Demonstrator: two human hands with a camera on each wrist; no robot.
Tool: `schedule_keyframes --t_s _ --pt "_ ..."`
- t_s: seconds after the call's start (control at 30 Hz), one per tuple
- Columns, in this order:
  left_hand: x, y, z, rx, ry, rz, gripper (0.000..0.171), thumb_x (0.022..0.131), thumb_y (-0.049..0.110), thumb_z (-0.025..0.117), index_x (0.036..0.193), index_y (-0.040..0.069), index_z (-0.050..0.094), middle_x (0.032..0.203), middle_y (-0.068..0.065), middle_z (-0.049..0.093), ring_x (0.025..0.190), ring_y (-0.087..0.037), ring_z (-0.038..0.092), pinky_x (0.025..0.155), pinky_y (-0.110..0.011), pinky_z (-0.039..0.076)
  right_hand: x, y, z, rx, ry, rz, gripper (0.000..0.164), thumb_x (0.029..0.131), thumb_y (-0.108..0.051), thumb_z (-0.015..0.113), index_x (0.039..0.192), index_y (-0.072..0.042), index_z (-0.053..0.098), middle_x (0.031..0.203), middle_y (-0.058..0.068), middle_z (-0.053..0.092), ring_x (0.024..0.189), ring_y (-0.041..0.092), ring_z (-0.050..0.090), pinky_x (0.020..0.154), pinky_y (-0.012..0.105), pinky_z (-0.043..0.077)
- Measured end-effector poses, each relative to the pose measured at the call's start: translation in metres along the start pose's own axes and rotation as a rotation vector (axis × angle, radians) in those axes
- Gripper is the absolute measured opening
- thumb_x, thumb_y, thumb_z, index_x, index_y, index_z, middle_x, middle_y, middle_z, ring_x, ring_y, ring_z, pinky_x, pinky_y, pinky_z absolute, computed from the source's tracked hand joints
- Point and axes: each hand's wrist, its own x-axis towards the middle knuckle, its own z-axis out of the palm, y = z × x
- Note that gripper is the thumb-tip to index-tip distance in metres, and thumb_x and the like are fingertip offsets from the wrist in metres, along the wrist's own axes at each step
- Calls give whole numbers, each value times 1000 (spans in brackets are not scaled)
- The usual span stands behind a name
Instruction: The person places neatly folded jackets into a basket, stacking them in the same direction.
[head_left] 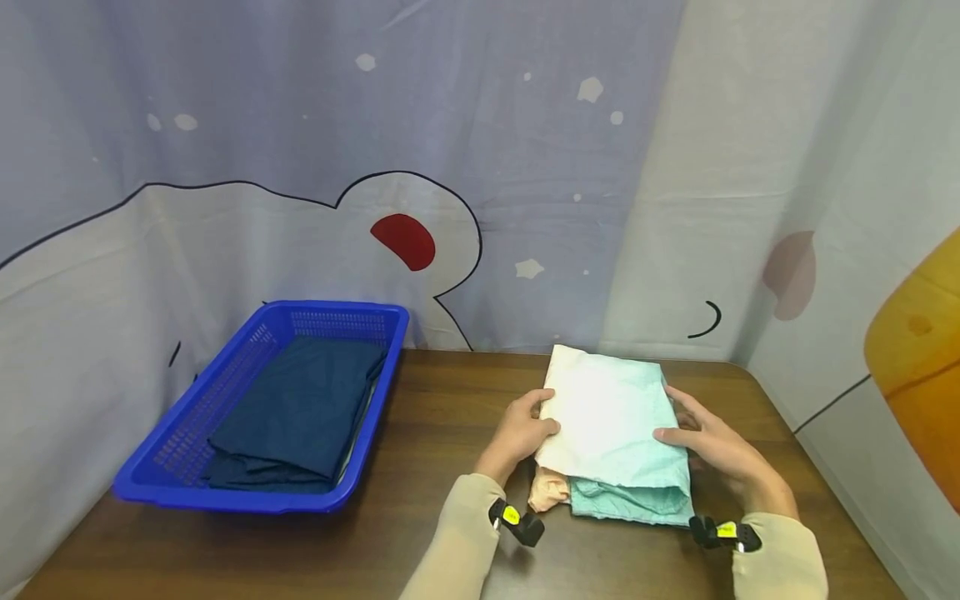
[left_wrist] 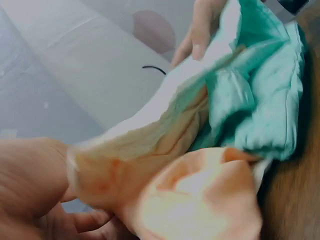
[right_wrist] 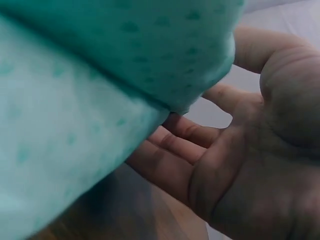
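Note:
A folded garment (head_left: 611,421), pale peach on its left and mint green on its right, lies on the brown table near the back edge. Small darker green marks dot the mint fabric (right_wrist: 150,45) in the right wrist view. My left hand (head_left: 517,433) grips the peach side edge, thumb on top. On the opposite edge, my right hand (head_left: 716,446) holds the mint side, with the thumb above and the other fingers partly hidden beneath. Below the top layer, bunched peach cloth (left_wrist: 205,200) and folded green layers (left_wrist: 265,105) show at the front.
To the left stands a blue plastic basket (head_left: 232,500) with perforated walls. Folded dark navy cloth (head_left: 300,408) lies inside it. A printed curtain (head_left: 540,167) hangs behind the wooden table (head_left: 442,433) and along its right side.

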Motion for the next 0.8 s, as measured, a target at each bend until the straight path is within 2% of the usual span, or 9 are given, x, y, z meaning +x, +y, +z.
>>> schedule_keyframes --t_s 0.07,0.13,0.3,0.4,0.8 --pt "1 -2 -2 -1 -7 10 64 86 -3 74 147 7 62 104 -13 68 82 -20 67 74 -35 59 1 0 2 -20 15 -30 93 103 -29 71 173 -19 9 157 35 36 134 48 50 92 56 52" --pt "1 -4 -5 -2 -15 24 69 83 -8 76 149 7 60 98 -11 66 80 -20 65 73 -34 59 2 0 4 -50 35 -67 93 102 -28 72 172 -18 12 156 35 37 136 50 46 94 60 51" --pt "1 -6 -9 -19 -41 43 76 79 -14 78 150 8 59 100 -11 68 88 -23 69 79 -37 61 3 -4 7 -105 82 -130 92 99 -25 76 171 -16 20 153 35 41 142 53 36 102 75 38" --pt "1 -6 -11 -18 -52 54 79 77 -15 78 150 8 59 102 -12 69 92 -23 69 81 -37 60 3 -6 8 -104 86 -143 90 99 -23 77 171 -16 24 153 34 39 142 53 33 103 79 33" --pt "2 1 -18 17 -55 112 80 78 -15 80 150 13 61 109 -13 65 94 -24 66 78 -36 60 2 -14 6 -121 95 -194 81 98 -19 77 167 -14 34 145 30 45 135 48 41 102 69 40"
